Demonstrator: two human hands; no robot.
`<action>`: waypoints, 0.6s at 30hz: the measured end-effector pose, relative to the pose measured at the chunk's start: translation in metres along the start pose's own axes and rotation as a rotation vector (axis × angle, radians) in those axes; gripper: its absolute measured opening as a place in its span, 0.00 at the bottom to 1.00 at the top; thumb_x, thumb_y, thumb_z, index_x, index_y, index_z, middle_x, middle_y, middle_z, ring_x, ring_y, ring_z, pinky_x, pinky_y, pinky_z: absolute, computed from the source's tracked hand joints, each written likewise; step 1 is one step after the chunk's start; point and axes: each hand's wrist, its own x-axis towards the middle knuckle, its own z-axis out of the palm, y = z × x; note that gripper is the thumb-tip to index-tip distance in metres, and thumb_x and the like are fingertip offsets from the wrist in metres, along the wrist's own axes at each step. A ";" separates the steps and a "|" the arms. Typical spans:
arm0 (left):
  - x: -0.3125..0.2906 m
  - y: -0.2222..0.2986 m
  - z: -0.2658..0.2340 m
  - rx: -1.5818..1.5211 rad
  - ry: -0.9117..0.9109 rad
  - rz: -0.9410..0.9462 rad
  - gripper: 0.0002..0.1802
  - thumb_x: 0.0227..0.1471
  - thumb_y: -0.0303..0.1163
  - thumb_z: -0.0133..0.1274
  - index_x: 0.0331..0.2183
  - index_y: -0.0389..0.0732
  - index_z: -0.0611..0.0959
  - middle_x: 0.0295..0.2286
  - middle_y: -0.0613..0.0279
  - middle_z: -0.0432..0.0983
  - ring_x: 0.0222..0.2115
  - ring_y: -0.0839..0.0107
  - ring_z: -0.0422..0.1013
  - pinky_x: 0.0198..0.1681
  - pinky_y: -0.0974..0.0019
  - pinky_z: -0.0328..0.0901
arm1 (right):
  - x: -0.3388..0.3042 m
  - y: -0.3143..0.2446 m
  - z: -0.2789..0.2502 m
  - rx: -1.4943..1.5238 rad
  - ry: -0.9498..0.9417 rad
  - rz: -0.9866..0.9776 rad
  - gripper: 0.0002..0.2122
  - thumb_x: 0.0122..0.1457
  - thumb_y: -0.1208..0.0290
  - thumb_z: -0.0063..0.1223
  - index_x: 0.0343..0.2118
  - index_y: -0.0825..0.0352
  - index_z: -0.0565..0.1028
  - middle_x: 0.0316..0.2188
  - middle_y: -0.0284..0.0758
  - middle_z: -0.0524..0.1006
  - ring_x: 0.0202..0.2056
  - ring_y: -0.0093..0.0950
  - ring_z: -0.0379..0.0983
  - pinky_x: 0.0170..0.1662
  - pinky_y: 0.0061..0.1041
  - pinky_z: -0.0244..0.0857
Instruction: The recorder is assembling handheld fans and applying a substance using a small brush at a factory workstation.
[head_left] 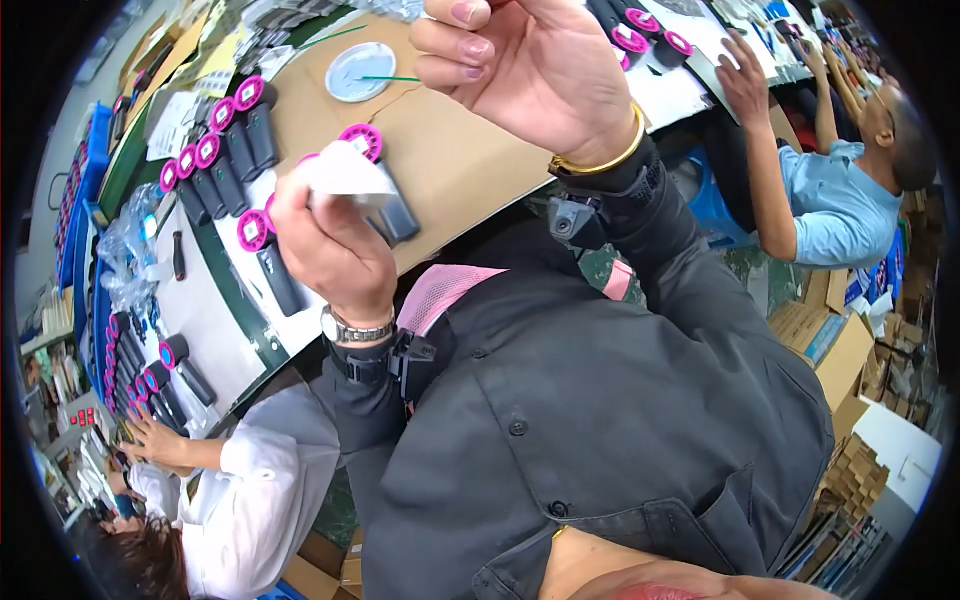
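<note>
My left hand (335, 240), wearing a metal watch, is closed on a folded white sheet, paper or cloth (350, 175). Just behind the sheet lies a black handheld device with a round pink-rimmed head (362, 143); the sheet hides part of it. My right hand (540, 85), with a gold bangle, is raised over the table, palm toward me and fingers curled. Its thumb and index tips are cut off by the upper edge, so what they hold is hidden. Beside its little finger, a thin green stick (388, 78) crosses a round white lid (350, 75).
Several similar pink-headed devices (235, 150) stand in a row at the left of the brown board (450, 160). A screwdriver (179, 255) lies on the left table. One co-worker in white (270, 490) sits at left, another in light blue (840, 200) at right.
</note>
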 end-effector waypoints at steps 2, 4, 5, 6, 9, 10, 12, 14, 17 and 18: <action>-0.003 0.012 0.007 -0.062 -0.003 0.091 0.12 0.75 0.32 0.51 0.50 0.32 0.80 0.39 0.44 0.81 0.37 0.45 0.78 0.42 0.52 0.72 | -0.003 -0.004 0.001 0.026 -0.074 -0.013 0.21 0.82 0.52 0.39 0.46 0.63 0.80 0.33 0.31 0.78 0.33 0.26 0.70 0.39 0.27 0.62; -0.005 0.022 0.015 -0.059 -0.099 0.135 0.13 0.74 0.32 0.52 0.51 0.32 0.79 0.42 0.45 0.80 0.39 0.46 0.77 0.45 0.52 0.72 | -0.006 -0.009 0.004 0.075 -0.033 -0.016 0.21 0.81 0.52 0.42 0.44 0.64 0.81 0.31 0.32 0.78 0.31 0.26 0.70 0.38 0.28 0.63; -0.005 0.024 0.017 -0.057 -0.147 0.158 0.14 0.74 0.32 0.52 0.52 0.32 0.78 0.43 0.45 0.80 0.40 0.47 0.77 0.46 0.52 0.71 | -0.007 -0.011 0.005 0.128 0.001 -0.009 0.20 0.80 0.53 0.45 0.42 0.66 0.82 0.30 0.33 0.79 0.30 0.27 0.70 0.36 0.29 0.64; -0.007 0.024 0.017 -0.061 -0.153 0.161 0.14 0.74 0.32 0.52 0.52 0.32 0.78 0.43 0.45 0.80 0.40 0.47 0.77 0.46 0.52 0.71 | -0.008 -0.013 0.006 0.185 0.031 -0.001 0.20 0.79 0.54 0.49 0.40 0.67 0.83 0.28 0.34 0.79 0.29 0.28 0.71 0.35 0.30 0.64; -0.022 0.012 0.016 -0.075 -0.191 0.012 0.15 0.73 0.33 0.53 0.53 0.33 0.78 0.43 0.47 0.79 0.43 0.47 0.77 0.48 0.52 0.71 | -0.008 -0.017 -0.027 -0.120 -0.097 -0.041 0.14 0.76 0.63 0.55 0.54 0.68 0.80 0.42 0.31 0.83 0.42 0.21 0.76 0.47 0.25 0.70; -0.027 0.008 0.018 -0.073 -0.196 0.015 0.15 0.73 0.33 0.53 0.53 0.33 0.78 0.43 0.47 0.79 0.43 0.47 0.77 0.48 0.52 0.71 | -0.010 -0.015 -0.039 -0.272 -0.162 -0.057 0.17 0.75 0.68 0.58 0.62 0.69 0.79 0.49 0.30 0.85 0.49 0.18 0.78 0.54 0.22 0.72; -0.029 0.002 0.017 -0.054 -0.165 -0.148 0.15 0.73 0.34 0.53 0.52 0.33 0.80 0.44 0.48 0.79 0.44 0.47 0.76 0.50 0.51 0.70 | -0.021 0.020 -0.024 -0.523 -0.056 0.002 0.18 0.75 0.69 0.57 0.63 0.70 0.78 0.51 0.31 0.84 0.51 0.19 0.78 0.55 0.23 0.73; -0.030 -0.005 0.025 -0.020 -0.135 -0.225 0.15 0.72 0.34 0.53 0.52 0.33 0.80 0.44 0.48 0.79 0.44 0.48 0.76 0.50 0.51 0.69 | -0.035 0.052 -0.012 -1.062 0.190 0.094 0.19 0.75 0.72 0.55 0.66 0.70 0.75 0.55 0.34 0.83 0.54 0.21 0.78 0.57 0.25 0.73; -0.029 -0.005 0.035 -0.275 -0.055 -0.218 0.14 0.71 0.33 0.53 0.49 0.34 0.83 0.39 0.50 0.80 0.42 0.47 0.77 0.51 0.50 0.69 | -0.036 0.069 -0.028 -0.829 0.267 0.071 0.18 0.74 0.74 0.56 0.64 0.71 0.77 0.55 0.34 0.82 0.54 0.22 0.78 0.58 0.25 0.73; -0.026 -0.005 0.035 -0.171 -0.077 -0.150 0.14 0.70 0.32 0.54 0.49 0.33 0.84 0.39 0.50 0.80 0.42 0.47 0.77 0.51 0.49 0.69 | -0.037 0.071 -0.033 -0.721 0.324 0.060 0.18 0.73 0.75 0.57 0.64 0.71 0.77 0.54 0.34 0.82 0.54 0.22 0.78 0.59 0.25 0.72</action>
